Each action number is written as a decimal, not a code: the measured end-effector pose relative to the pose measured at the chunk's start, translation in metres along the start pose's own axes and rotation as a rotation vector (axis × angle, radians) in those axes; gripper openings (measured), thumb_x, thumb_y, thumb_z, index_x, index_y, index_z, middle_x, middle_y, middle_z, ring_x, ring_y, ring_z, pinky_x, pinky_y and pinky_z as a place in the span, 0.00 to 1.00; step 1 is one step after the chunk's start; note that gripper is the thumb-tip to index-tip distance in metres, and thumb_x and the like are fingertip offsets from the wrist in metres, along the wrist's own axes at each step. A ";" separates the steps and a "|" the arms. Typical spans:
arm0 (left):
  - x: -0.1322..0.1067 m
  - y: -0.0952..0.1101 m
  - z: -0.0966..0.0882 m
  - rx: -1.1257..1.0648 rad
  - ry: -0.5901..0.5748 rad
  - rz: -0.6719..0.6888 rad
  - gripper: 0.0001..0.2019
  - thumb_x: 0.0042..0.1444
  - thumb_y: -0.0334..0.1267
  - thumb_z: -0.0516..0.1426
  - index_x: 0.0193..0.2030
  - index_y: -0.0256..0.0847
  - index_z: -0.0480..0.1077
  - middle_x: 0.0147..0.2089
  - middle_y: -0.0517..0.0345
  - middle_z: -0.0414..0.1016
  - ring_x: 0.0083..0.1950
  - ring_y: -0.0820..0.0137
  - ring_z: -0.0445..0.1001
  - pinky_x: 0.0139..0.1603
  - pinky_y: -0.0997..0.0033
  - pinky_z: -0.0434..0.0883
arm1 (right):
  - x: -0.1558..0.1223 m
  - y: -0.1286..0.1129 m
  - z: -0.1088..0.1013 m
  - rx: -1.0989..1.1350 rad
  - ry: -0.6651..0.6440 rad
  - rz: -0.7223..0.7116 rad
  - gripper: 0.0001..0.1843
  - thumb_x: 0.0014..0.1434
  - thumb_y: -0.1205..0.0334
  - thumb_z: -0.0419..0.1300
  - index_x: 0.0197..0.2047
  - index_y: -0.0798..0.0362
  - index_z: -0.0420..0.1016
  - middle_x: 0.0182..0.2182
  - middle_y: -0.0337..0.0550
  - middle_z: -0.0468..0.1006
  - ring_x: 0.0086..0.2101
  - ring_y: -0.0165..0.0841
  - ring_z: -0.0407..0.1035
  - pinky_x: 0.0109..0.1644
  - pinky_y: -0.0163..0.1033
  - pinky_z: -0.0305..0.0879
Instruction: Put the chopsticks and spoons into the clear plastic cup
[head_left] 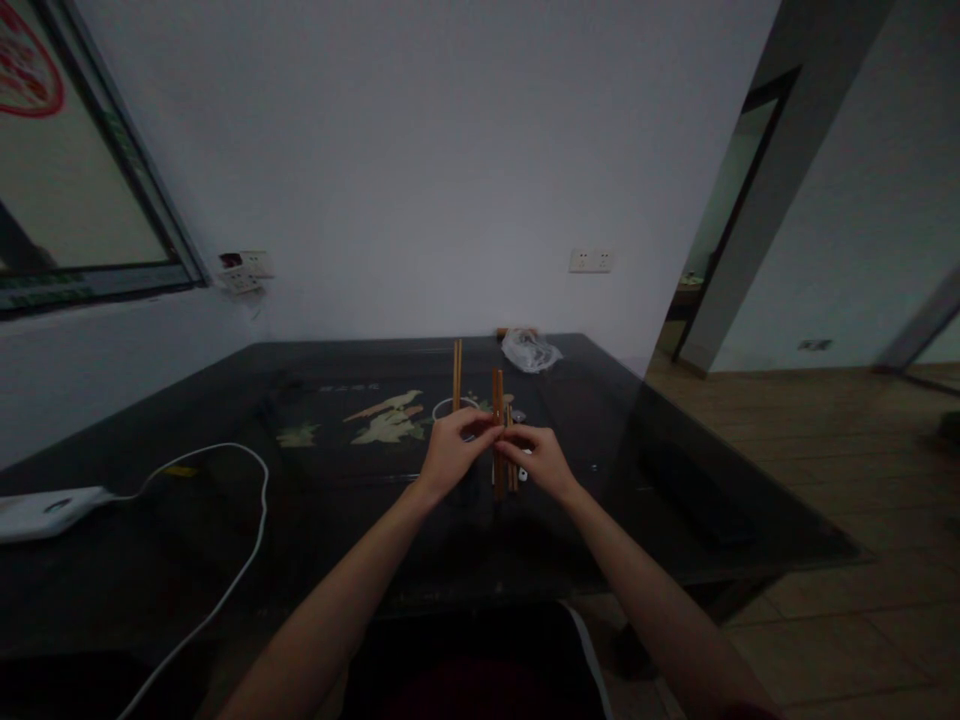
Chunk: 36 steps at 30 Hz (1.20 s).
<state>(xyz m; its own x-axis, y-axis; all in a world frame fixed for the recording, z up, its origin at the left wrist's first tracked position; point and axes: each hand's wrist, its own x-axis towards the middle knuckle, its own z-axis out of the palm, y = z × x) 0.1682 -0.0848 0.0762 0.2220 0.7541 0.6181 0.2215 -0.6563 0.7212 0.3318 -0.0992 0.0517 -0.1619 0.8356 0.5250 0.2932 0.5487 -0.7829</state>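
Observation:
My left hand (459, 450) and my right hand (541, 458) meet over the middle of the dark table. Both pinch a pair of wooden chopsticks (498, 393), held upright between the fingertips. Behind my left hand stands a white-rimmed round container (444, 406), mostly hidden by that hand. Another pair of chopsticks (457, 372) sticks up out of it. More chopsticks (513, 477) lie on the table just beyond my right hand, partly covered by its fingers. A small white object (523, 474) is beside them, too dim to name.
A crumpled clear plastic bag (529, 351) lies at the table's back edge by the wall. On the left is a white power strip (52, 513) with a white cable (264, 490) looping across the black tabletop (337, 560). A dark flat object (694, 495) rests at the right.

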 end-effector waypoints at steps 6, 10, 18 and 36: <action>0.000 0.001 0.000 -0.005 -0.001 -0.015 0.08 0.50 0.41 0.62 0.32 0.37 0.74 0.32 0.55 0.77 0.34 0.68 0.75 0.37 0.69 0.73 | -0.001 -0.002 0.000 0.010 0.003 -0.007 0.12 0.53 0.53 0.62 0.32 0.54 0.79 0.27 0.43 0.79 0.30 0.35 0.71 0.35 0.38 0.66; 0.000 0.002 0.000 0.025 -0.005 -0.012 0.08 0.50 0.41 0.62 0.31 0.37 0.74 0.31 0.56 0.77 0.33 0.69 0.75 0.37 0.69 0.72 | -0.001 -0.001 0.000 0.001 -0.008 -0.010 0.12 0.54 0.53 0.61 0.33 0.54 0.79 0.27 0.43 0.79 0.29 0.34 0.71 0.35 0.37 0.66; 0.003 0.012 -0.010 0.060 -0.010 0.015 0.08 0.51 0.41 0.61 0.31 0.38 0.75 0.32 0.55 0.78 0.33 0.69 0.75 0.36 0.71 0.72 | 0.000 -0.002 -0.001 0.030 -0.024 0.002 0.15 0.54 0.50 0.61 0.34 0.54 0.79 0.26 0.42 0.78 0.27 0.32 0.69 0.30 0.35 0.64; 0.079 0.063 -0.110 0.020 0.292 0.074 0.10 0.48 0.41 0.62 0.33 0.36 0.75 0.31 0.55 0.78 0.33 0.71 0.76 0.33 0.74 0.73 | 0.031 0.009 0.008 0.061 0.047 0.079 0.25 0.48 0.53 0.66 0.50 0.51 0.71 0.40 0.46 0.75 0.40 0.35 0.70 0.36 0.36 0.68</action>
<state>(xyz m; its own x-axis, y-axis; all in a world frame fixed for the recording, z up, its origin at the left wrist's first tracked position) 0.0952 -0.0639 0.2048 -0.0432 0.6769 0.7348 0.2345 -0.7081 0.6661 0.3221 -0.0681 0.0581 -0.0959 0.8748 0.4748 0.2452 0.4831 -0.8405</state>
